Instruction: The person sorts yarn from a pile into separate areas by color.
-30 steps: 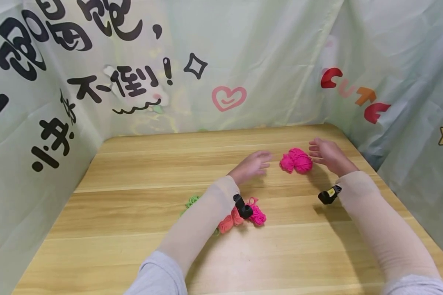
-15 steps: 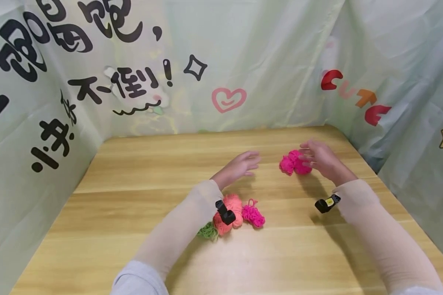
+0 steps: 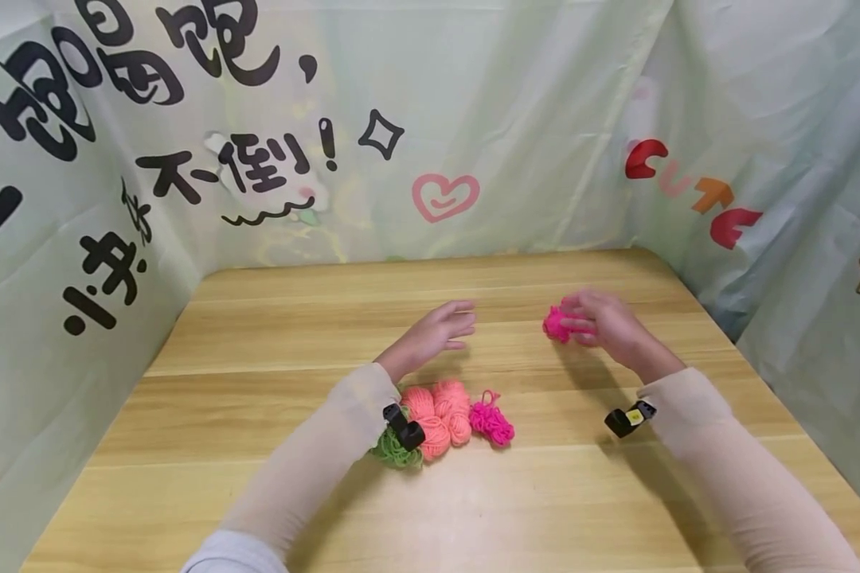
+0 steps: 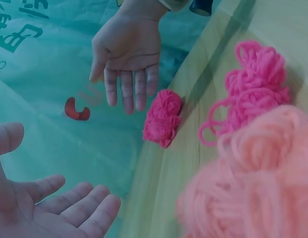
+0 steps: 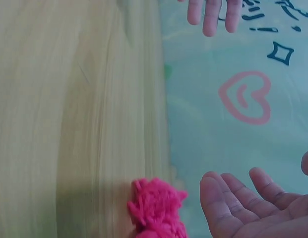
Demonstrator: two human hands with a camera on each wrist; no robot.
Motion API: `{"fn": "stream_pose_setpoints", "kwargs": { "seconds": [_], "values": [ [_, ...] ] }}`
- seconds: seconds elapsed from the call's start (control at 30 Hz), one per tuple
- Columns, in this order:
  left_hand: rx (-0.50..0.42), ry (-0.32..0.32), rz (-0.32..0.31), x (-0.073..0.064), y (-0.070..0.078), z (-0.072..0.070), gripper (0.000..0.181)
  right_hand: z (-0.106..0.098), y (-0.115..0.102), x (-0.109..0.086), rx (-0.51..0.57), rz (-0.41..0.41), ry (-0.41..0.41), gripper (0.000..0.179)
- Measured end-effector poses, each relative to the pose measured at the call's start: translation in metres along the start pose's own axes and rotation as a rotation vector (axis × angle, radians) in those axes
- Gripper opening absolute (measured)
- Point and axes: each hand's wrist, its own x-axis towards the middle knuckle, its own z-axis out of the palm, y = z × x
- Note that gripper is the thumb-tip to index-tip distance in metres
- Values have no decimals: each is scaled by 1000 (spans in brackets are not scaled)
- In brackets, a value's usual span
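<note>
My left hand [image 3: 430,334] hovers above the table, fingers extended, behind the coral yarn skeins [image 3: 446,418]. Beneath its wrist, partly hidden by the sleeve and wrist camera, lies a bundle of green yarn [image 3: 397,452]. A small bright pink yarn bundle [image 3: 493,422] sits right beside the coral skeins. Farther back on the right, my right hand [image 3: 607,328] is held over another pink yarn ball [image 3: 555,325], covering much of it from the head view. In the right wrist view the right fingers [image 5: 238,198] are loosely extended beside that pink ball, apart from it.
The wooden table [image 3: 258,334] fills the lower view. Printed fabric [image 3: 530,143] hangs along its back, left and right sides. A small black camera is strapped to each wrist, and both arms wear pale sleeves.
My left hand has moved left and slightly nearer, uncovering more of the coral skeins. My right hand has shifted left and down, now covering most of the far pink ball. The yarn stays put.
</note>
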Motion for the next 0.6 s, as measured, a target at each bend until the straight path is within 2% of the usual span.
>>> {"fn": "stream_pose_setpoints", "kwargs": {
  "seconds": [0.13,0.23,0.33,0.43,0.6],
  "values": [
    [13,22,16,-9,-1,-7,51,9,0,-1,25,-28,-33,50],
    [46,44,22,-17,-1,-12,51,15,0,-1,-3,-32,-41,49],
    [73,53,16,-24,-3,-16,52,21,-1,-3,-56,-17,-39,56],
    [77,52,17,-31,-5,-19,52,28,0,-5,-96,-7,-59,62],
    [76,50,12,-41,-8,-22,54,38,3,-9,-106,-10,-104,62]
  ]
}}
